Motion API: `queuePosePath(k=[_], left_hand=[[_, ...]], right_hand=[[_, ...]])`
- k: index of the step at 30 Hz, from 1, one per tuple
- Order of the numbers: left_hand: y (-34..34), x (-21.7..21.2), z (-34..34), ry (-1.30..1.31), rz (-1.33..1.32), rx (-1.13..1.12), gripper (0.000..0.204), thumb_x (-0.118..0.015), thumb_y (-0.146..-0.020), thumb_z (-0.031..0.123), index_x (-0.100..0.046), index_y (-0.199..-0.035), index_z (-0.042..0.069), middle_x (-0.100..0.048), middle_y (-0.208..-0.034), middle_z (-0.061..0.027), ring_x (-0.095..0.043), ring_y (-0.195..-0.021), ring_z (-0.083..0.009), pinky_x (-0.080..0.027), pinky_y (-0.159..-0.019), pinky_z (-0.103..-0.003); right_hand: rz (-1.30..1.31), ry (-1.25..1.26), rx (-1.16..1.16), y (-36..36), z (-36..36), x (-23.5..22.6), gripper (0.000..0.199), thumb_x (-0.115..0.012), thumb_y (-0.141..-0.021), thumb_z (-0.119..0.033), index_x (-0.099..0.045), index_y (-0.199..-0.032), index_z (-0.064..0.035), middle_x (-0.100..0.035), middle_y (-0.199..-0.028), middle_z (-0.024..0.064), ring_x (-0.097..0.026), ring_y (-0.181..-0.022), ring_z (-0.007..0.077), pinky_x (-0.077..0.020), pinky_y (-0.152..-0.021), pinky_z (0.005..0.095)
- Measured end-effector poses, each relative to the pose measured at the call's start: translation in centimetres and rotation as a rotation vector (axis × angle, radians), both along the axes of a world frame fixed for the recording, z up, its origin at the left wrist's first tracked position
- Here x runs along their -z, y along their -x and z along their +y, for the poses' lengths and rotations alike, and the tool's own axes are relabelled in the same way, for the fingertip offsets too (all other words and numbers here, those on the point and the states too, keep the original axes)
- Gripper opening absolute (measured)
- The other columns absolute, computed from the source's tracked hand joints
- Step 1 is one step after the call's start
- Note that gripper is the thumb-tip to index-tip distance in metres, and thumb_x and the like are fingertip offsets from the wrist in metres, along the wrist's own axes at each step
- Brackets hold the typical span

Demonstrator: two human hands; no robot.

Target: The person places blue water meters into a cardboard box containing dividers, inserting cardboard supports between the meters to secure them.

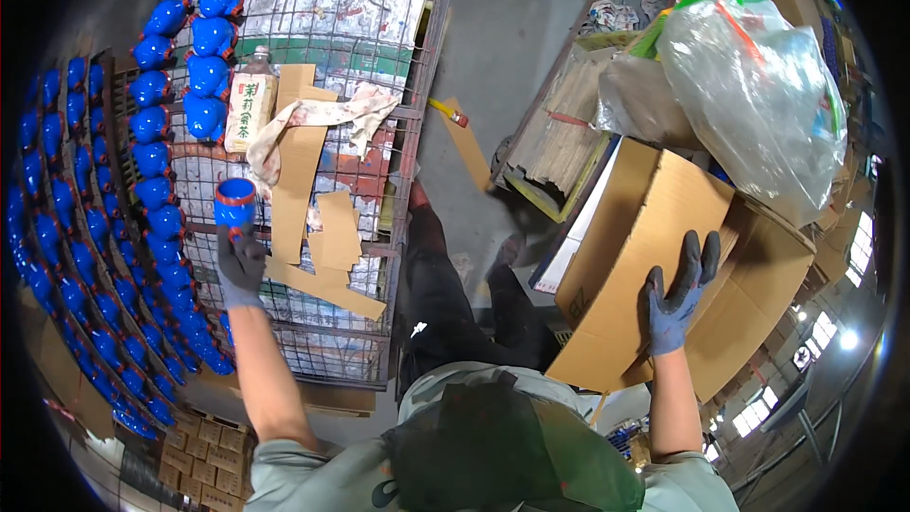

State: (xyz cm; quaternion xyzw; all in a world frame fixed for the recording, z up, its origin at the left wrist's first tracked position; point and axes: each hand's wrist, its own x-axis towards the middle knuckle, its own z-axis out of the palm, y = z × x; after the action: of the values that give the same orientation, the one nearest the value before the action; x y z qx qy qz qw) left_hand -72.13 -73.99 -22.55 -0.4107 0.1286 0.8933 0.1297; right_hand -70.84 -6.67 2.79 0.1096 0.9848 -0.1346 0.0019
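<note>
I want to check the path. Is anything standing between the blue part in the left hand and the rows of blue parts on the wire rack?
Nothing visible does. The left hand holds the blue cup-shaped plastic part just right of the rows of blue parts; the brown cardboard strips lie on its other side.

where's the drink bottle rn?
Head view, upper left: the bottle lies on the wire mesh rack, right beside the rows of blue parts and left of the cardboard strips, above the left hand.
</note>
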Motion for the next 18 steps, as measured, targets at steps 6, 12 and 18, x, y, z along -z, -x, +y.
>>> queuePosePath(k=[6,12,18], left_hand=[[-2.4,-15.9,20.8,0.071,0.031,0.131,0.038,-0.045,-0.104,0.041,-0.053,-0.113,0.004,-0.066,-0.084,-0.0082,-0.045,-0.051,-0.0091,-0.037,-0.045,-0.024],[-2.8,-29.9,46.3,1.243,0.77,1.027,0.042,-0.06,-0.097,0.023,-0.048,-0.132,0.002,-0.066,-0.109,-0.0118,-0.066,-0.083,-0.0193,-0.05,-0.059,-0.027],[-4.8,-34.3,63.9,1.2,1.958,1.942,0.04,-0.064,-0.077,0.02,-0.061,-0.115,0.006,-0.058,-0.121,-0.0175,-0.056,-0.109,-0.0331,-0.044,-0.094,-0.042]], right_hand=[[0.123,-0.01,-0.009,-0.6,1.0,-1.3,0.068,-0.071,-0.072,-0.01,-0.052,-0.137,-0.0037,-0.039,-0.146,0.0237,-0.036,-0.136,0.0438,-0.034,-0.111,0.0484],[0.287,1.219,-0.105,-2.3,0.9,-5.7,0.096,-0.082,-0.075,-0.045,-0.038,-0.146,0.0014,-0.046,-0.144,0.0229,-0.05,-0.128,0.038,-0.0425,-0.106,0.0456],[0.399,2.464,0.386,-2.4,14.4,-0.5,0.077,-0.056,-0.091,-0.058,-0.038,-0.146,-0.0062,-0.052,-0.139,0.0144,-0.054,-0.125,0.0299,-0.0508,-0.098,0.0423]])
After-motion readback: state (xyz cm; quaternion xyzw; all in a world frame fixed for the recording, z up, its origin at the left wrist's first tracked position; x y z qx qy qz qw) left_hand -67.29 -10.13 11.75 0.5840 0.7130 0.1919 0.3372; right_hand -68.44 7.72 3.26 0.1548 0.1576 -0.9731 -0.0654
